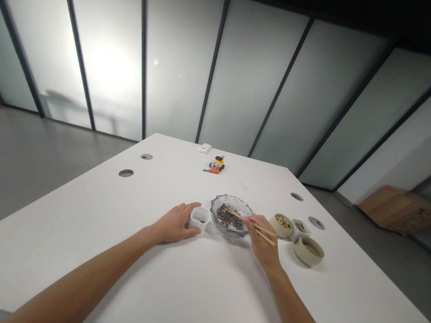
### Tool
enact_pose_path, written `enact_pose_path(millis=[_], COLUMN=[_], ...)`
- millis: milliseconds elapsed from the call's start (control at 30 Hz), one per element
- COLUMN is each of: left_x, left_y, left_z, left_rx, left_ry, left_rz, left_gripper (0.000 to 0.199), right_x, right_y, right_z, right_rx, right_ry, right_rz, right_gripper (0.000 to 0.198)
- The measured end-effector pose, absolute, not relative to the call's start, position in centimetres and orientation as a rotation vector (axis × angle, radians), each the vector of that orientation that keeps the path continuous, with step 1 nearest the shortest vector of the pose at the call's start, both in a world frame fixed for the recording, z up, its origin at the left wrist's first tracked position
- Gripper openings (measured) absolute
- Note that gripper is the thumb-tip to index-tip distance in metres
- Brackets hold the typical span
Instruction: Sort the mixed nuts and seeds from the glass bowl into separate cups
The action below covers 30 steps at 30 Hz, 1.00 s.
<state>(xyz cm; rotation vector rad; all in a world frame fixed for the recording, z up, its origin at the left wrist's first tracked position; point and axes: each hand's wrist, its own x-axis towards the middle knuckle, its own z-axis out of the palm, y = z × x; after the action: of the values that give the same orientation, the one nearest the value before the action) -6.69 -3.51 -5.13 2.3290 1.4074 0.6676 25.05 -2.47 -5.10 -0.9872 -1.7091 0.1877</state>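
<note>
My left hand (176, 224) is wrapped around the side of a small white plastic cup (200, 214), thumb in front and fingers behind. A few small dark pieces lie at the cup's bottom. To its right stands a scalloped clear glass bowl (231, 233) holding many small dark seeds (227, 217), too small to name surely. In my right hand (265, 250) is a pair of wooden chopsticks (236, 215), slanting left with their tips over the seeds. Whether the tips grip a seed I cannot tell.
Right of the bowl are a round cream bowl (280, 230) of pale nuts, a small white container (299, 227) with contents, and another cream bowl (308, 255). Farther back on the white table (163, 294) are a yellow toy vehicle (218, 163), an orange carrot-shaped piece (214, 171) and a white box (204, 148).
</note>
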Motion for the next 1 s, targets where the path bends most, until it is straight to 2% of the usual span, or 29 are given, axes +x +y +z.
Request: enact_pose_path(millis=[333, 1000], left_x=[-6.64, -6.57], left_y=[-3.33, -3.47], left_z=[-5.35, -5.10], left_rx=[2.347, 2.327], left_ry=[1.402, 1.399], left_rz=[0.689, 0.686], left_gripper=[0.076, 0.076], right_x=[24.98, 24.75], right_y=[-2.61, -2.86], right_z=[-5.27, -4.63], right_rx=[-0.946, -0.979], right_ry=[-1.746, -1.689], right_rz=[0.207, 0.160], right_gripper=[0.034, 0.040])
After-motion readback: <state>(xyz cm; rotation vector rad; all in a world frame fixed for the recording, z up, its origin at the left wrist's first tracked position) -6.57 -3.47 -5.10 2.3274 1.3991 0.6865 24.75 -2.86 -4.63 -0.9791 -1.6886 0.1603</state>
